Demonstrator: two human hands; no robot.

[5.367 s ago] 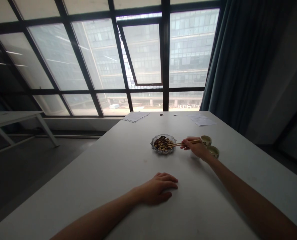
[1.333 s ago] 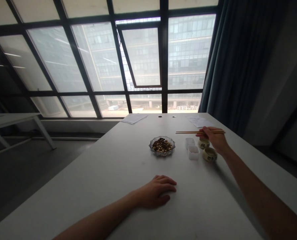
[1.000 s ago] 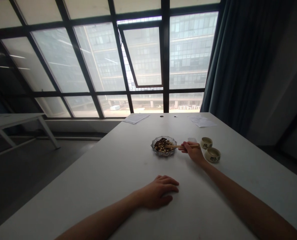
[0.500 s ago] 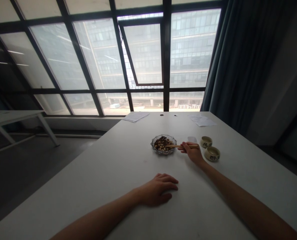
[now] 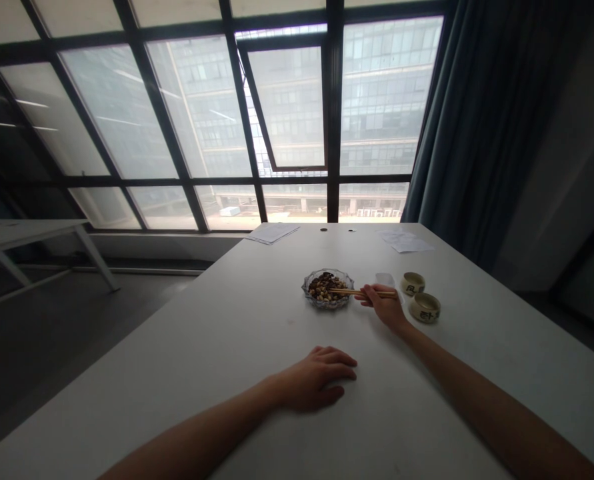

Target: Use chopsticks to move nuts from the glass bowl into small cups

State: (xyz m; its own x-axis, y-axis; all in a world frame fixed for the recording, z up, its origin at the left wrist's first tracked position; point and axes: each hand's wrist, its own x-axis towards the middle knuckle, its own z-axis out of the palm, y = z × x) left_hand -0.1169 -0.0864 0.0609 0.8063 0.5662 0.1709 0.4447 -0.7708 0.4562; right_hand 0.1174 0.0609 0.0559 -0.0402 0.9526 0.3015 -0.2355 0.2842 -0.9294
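Two thin wooden chopsticks (image 5: 361,292) sit pinched in the right hand (image 5: 384,305), fingers closed around them, tips reaching level over mixed brown nuts (image 5: 324,287) in a scalloped glass dish (image 5: 328,305); whether a nut sits between the tips is too small to tell. A light, steady pinch suits this. The left hand (image 5: 317,379) lies open and empty, palm down on the white table (image 5: 177,387).
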